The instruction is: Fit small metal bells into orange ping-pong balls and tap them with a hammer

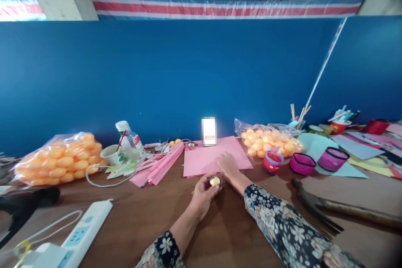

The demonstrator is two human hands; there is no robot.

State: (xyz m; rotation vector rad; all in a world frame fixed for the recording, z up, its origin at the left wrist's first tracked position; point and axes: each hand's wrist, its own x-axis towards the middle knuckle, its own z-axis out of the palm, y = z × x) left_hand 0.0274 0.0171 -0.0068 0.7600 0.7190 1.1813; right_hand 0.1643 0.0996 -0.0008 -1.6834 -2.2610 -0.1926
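Between the fingers of my left hand (202, 197) is a small round silver-and-yellow object (215, 181), held just in front of the pink paper. My right hand (228, 166) reaches over the lower part of the pink paper sheets (201, 160), its fingers spread out and seemingly resting on them; nothing shows in its grasp. A phone-like upright thing with a blurred bright screen (209, 132) stands at the back edge of the paper. Beside it to the left lies a small shiny metal ball (191, 145).
Bags of orange balls stand left (59, 161) and right (266, 140). Pink strips (165, 163), a bottle (132, 142) and a cup (112, 155) sit left. A red basket (272, 162), purple rings and a hammer (329, 205) lie right; a power strip (84, 230) is front left.
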